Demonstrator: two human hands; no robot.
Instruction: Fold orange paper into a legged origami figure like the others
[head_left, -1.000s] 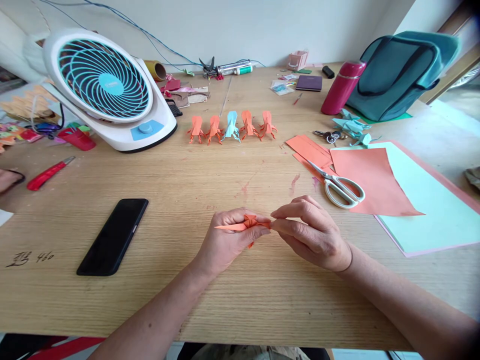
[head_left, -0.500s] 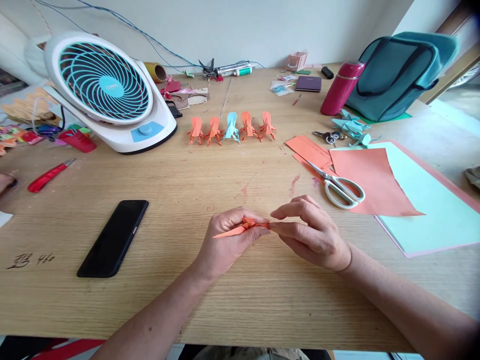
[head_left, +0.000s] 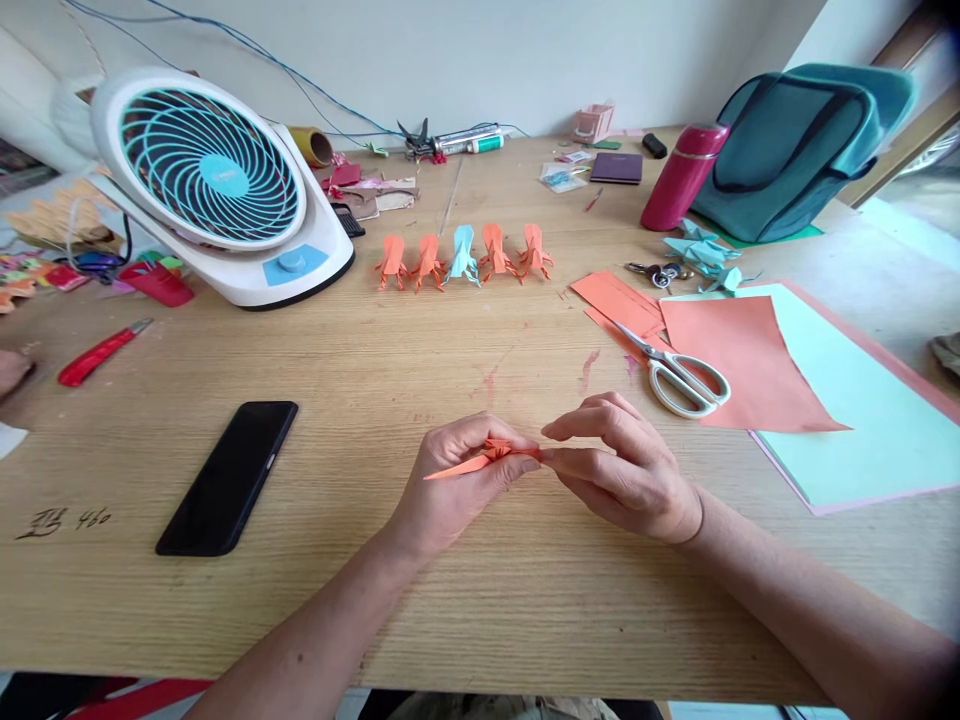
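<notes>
Between the thumb and fingers of my left hand (head_left: 450, 485) lies a folded orange paper figure (head_left: 496, 451), its long pointed end sticking out to the left. My right hand (head_left: 626, 465) pinches the figure's thin right tip; its index finger is raised a little above. Part of the paper is hidden by my fingers. Beyond my hands stands a row of several folded paper figures (head_left: 493, 248), orange apart from one light blue in the middle. To the right, white-handled scissors (head_left: 686, 385) rest on orange paper sheets (head_left: 750, 350).
A black phone (head_left: 227, 478) lies at left, below a red cutter (head_left: 97, 355). A fan (head_left: 217, 180) stands behind them. At the back right are a pink bottle (head_left: 682, 175) and a teal bag (head_left: 795, 150). Another person's hand (head_left: 13, 372) shows at the left edge.
My hands keep almost the same hold, with the orange figure tilted very slightly. At the left edge, the other person's hand has come a little further into view.
</notes>
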